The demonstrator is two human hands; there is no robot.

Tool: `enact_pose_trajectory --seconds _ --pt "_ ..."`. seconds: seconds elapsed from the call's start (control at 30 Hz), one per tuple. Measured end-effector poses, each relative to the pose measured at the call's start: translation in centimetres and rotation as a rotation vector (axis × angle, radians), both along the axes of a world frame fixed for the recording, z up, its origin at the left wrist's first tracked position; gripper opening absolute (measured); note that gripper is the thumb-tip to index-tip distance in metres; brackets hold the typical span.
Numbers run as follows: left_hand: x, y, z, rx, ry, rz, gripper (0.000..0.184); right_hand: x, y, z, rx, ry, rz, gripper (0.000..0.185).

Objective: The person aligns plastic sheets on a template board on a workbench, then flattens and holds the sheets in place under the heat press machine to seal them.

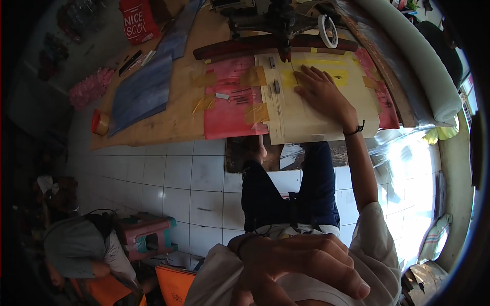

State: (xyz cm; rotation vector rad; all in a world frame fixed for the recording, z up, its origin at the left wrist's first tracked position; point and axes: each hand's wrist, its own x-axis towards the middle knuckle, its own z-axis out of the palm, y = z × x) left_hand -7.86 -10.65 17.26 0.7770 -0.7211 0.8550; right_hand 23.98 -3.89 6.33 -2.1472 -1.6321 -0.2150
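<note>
My right hand (322,91) lies flat on a cream sheet (306,125), fingers spread over its yellow patch (334,76). My left hand (301,265) is raised close to the camera in front of my chest, fingers bent and apart, nothing visible in it. Left of the cream sheet is a red sheet (219,120) with brown tape strips (256,113). Two small grey blocks (277,86) rest along the cream sheet's left side. Just beyond my right hand stands a black metal fixture (286,25) with a dark red bar (229,49).
A white ring (327,31) hangs at the fixture. On the wooden table (178,122) lie blue sheets (143,92) and a tape roll (100,122). A long pale roll (429,66) borders the right. Another person (76,245) sits behind left, near a pink stool (145,234).
</note>
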Motion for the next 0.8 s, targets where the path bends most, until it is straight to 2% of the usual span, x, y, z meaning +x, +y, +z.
enact_pose_trajectory --seconds 0.13,0.2,0.33,0.43,0.5,0.53,0.6,0.7,0.8 --pt "3.3 -1.3 -1.8 -0.002 -0.264 0.264 0.052 0.0 0.2 -0.5 -0.049 -0.050 -0.008 0.057" --pt "3.2 -1.4 -1.8 0.020 -0.255 0.311 0.052 -0.1 0.0 -0.6 -0.055 -0.048 -0.021 0.057" --pt "2.4 -0.5 -0.4 0.049 -0.185 0.287 0.053 -0.4 -0.2 -0.8 -0.063 -0.057 -0.046 0.057" --pt "-1.0 -0.2 0.2 0.061 0.066 0.232 0.052 -0.6 -0.3 -0.7 -0.063 -0.068 -0.050 0.055" --pt "-1.4 -0.3 -0.4 0.074 0.096 0.187 0.057 -0.8 -0.3 -0.6 -0.059 -0.062 -0.058 0.054" --pt "0.1 0.0 -1.5 0.093 -0.009 0.168 0.063 -1.0 -0.2 -0.4 -0.056 -0.056 -0.064 0.053" --pt "1.9 -0.3 -1.9 0.075 -0.158 0.210 0.063 -1.1 -0.2 -0.2 -0.058 -0.054 -0.083 0.052" --pt "3.2 0.0 -0.4 0.041 -0.261 0.317 0.052 -1.3 -0.3 -0.1 -0.070 -0.059 -0.117 0.052" --pt "3.3 0.9 -1.4 0.102 -0.326 0.329 0.054 -1.3 -0.8 -0.3 -0.089 -0.068 -0.106 0.052"
